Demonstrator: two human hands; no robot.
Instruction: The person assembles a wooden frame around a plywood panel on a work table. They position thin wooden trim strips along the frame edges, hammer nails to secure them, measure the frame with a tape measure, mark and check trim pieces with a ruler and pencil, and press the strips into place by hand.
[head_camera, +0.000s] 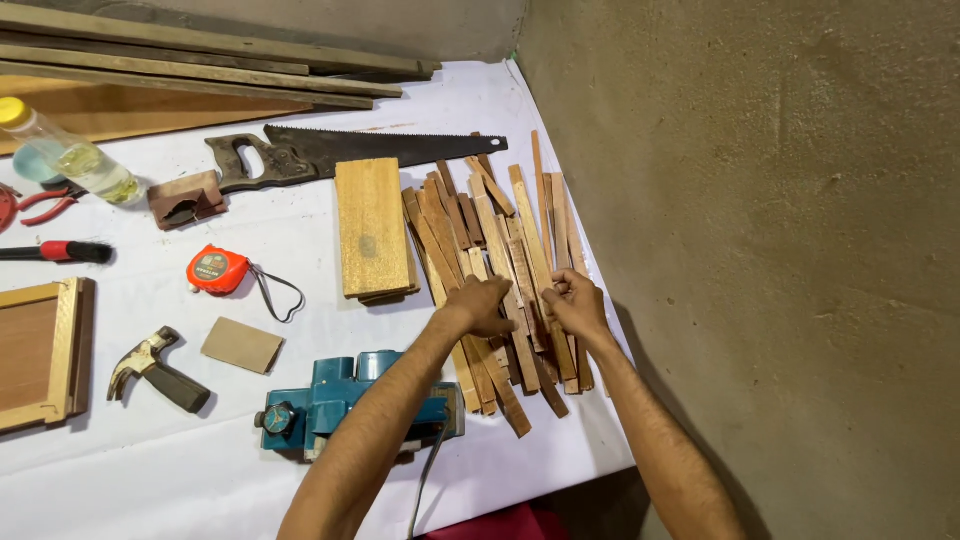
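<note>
We are reaching both arms forward: our left hand (484, 305) is pressing knuckles-up on a loose pile of thin reddish-brown wooden strips (500, 260) on the white-covered table (150, 470), our right hand (573, 303) pinching one strip

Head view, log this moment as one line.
left hand: on wood strips | right hand: gripping a strip | electric planer: beside pile
</note>
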